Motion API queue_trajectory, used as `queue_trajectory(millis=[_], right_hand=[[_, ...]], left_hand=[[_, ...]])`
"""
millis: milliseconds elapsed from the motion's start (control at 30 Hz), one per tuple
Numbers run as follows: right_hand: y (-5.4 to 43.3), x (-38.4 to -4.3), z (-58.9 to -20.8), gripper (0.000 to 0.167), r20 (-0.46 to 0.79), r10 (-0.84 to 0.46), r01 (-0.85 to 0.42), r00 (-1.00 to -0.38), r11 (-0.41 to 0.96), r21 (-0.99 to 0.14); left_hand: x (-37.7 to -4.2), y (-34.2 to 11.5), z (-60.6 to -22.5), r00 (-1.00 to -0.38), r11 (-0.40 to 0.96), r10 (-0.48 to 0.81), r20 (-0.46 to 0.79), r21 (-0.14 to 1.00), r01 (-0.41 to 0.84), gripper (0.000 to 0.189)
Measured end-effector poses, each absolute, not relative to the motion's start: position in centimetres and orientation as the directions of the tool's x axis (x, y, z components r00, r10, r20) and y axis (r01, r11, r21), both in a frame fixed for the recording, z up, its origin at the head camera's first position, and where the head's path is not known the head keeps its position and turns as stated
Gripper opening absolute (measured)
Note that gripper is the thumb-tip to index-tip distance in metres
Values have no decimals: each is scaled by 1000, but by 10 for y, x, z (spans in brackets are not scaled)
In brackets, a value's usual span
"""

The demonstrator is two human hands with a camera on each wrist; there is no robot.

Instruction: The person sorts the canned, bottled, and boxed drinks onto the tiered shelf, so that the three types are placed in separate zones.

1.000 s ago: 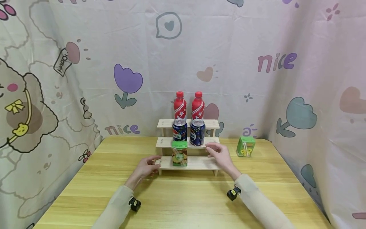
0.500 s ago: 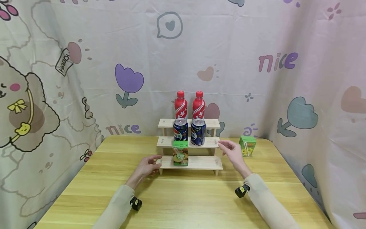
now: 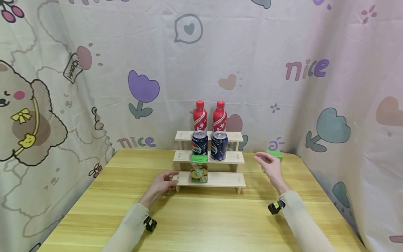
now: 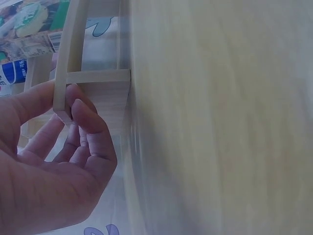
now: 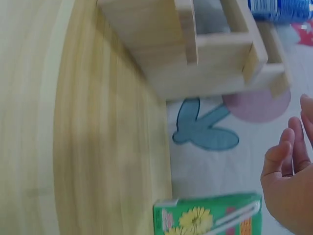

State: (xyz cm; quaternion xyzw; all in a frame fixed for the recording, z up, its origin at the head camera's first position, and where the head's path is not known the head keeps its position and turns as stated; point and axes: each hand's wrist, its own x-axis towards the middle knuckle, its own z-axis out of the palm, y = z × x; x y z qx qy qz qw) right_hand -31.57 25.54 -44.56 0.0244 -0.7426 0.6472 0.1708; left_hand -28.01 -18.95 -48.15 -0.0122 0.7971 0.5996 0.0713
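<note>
My left hand [image 3: 161, 183] pinches the left end of the lowest board of a three-step wooden display rack [image 3: 225, 179]; in the left wrist view, thumb and fingers lie on either side of the board end [image 4: 61, 93]. On that step stands a green-topped juice box [image 3: 199, 171]. Two dark blue cola cans [image 3: 199, 145] are on the middle step, and two red bottles [image 3: 219, 117] on the top one. Holding nothing, my right hand [image 3: 272, 168] is raised right of the rack. It partly hides a green drink carton [image 3: 275, 153], whose yellow flowers and straw show in the right wrist view.
The rack and the green carton stand on a light wood table [image 3: 201, 217]. A printed cloth [image 3: 258, 45] hangs behind the table and along both sides. Each wrist carries a small black camera [image 3: 150, 224].
My right hand has moved right, from the end of the middle step to in front of the green carton. The left hand stays at the lowest board.
</note>
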Motion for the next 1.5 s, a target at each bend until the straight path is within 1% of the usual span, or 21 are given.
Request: queue_trajectory(millis=[133,300,500,667,867,1033,1267,1500], right_hand=[[268,-316,-450,39,330,278,-275,-902,219,-936],[283,-320,-453,39,350,412,-245,-841,288,-926],[298,-323,-455,43,340,462,-168,-819,373,-913],[309,-328,-459,50,294,441,-111,-848,394,-912],[319,-333,-464,59,186,347,-75,-919,309,-948],[324,-335,-468,62,146,270,-75,-952,254,-964],[331,-335,-471,64,151,233,-80,-961,286,-955],[335,-333,-473,57,212,274,-108,-938,350,-931]], left_hand=[[-281,-189,-482,-989,283,73,-127,954,-102,44],[-281,-189,-481,-990,284,80,-120,954,-93,45],[-279,-189,-477,-990,297,78,-120,950,-91,45],[-278,-190,-475,-989,300,88,-117,950,-86,46],[-277,-191,-478,-988,304,91,-128,948,-95,47],[-275,-190,-479,-989,298,83,-126,950,-96,46],[-276,-188,-478,-990,311,78,-121,946,-92,46],[-278,-189,-481,-991,306,62,-119,947,-95,43]])
